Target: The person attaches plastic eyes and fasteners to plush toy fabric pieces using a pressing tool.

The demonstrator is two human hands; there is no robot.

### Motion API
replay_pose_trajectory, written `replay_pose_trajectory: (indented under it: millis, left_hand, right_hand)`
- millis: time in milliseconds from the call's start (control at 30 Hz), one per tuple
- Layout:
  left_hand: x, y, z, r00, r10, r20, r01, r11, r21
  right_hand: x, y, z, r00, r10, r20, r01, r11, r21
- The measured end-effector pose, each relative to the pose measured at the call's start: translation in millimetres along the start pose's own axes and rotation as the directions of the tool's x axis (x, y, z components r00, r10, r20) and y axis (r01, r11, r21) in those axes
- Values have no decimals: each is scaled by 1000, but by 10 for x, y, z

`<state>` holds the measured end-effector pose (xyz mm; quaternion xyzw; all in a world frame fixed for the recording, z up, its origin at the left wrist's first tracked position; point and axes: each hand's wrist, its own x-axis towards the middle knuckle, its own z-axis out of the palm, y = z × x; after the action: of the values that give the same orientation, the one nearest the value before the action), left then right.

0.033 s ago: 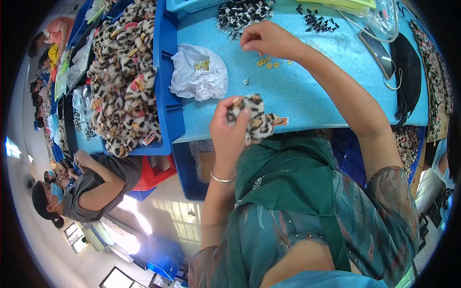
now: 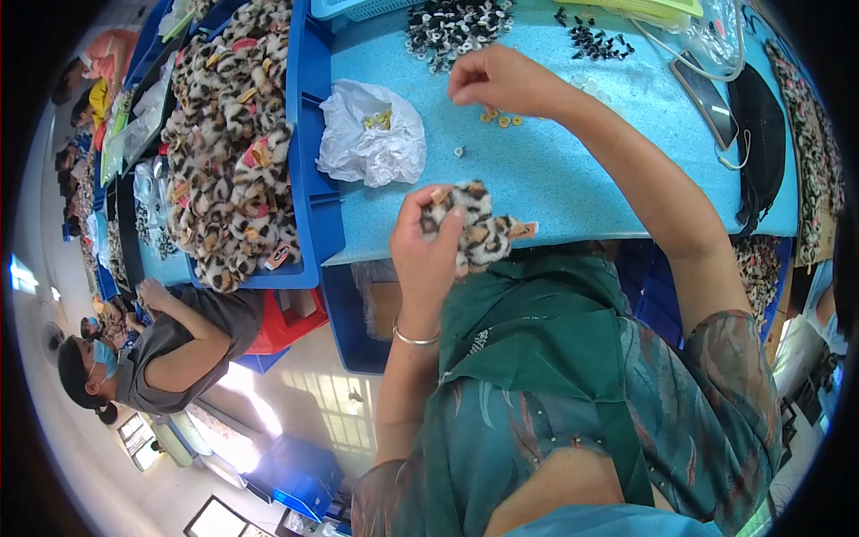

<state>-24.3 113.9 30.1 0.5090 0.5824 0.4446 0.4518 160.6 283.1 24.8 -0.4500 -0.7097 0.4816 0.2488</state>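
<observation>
My left hand (image 2: 425,243) is closed around a fluffy leopard-print plush piece (image 2: 479,234), with a small tag (image 2: 524,230) sticking out on its right side. It hangs just over the near edge of the table, above my lap. My right hand (image 2: 488,76) is held over the table with its fingers curled together; whatever they hold, if anything, is hidden. Small yellow discs (image 2: 510,121) lie just below that hand. A single small white-and-dark piece (image 2: 459,152) rests between the plush and my right hand.
A crumpled white bag (image 2: 371,148) holds more yellow discs. Black and white small parts (image 2: 452,31) lie piled at the back, black pegs (image 2: 599,43) beside them. The blue bin (image 2: 315,215) on the left is full of plush pieces. A phone (image 2: 707,98) and black mask (image 2: 759,134) lie right. A co-worker (image 2: 183,349) sits left.
My right hand has dropped very slightly toward me, covering a little more of the yellow discs. Otherwise the scene is nearly the same.
</observation>
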Motion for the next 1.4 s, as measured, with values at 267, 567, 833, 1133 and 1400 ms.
replay_pose_trajectory:
  millis: [267,567,833,1133,1400]
  left_hand:
    - [-211,-178,-105,997,-76,-21,74,996,-58]
    - [-263,-183,-125,999,-29,-14,28,995,-98]
    - [-363,-269,-170,995,-85,-49,70,964,-258]
    - [-490,-237,-168,956,-287,65,210,510,-834]
    - [-607,-267,-57,944,-303,131,281,528,-801]
  right_hand:
    - [-87,-144,177,931,-21,365,87,982,-166]
    - [57,-329,292,889,87,449,141,881,-451]
    - [-185,-255,403,916,5,400,254,766,-591]
    - [-856,-419,419,980,82,183,-142,927,346]
    - [-1203,-141,551,978,84,-193,-41,976,215]
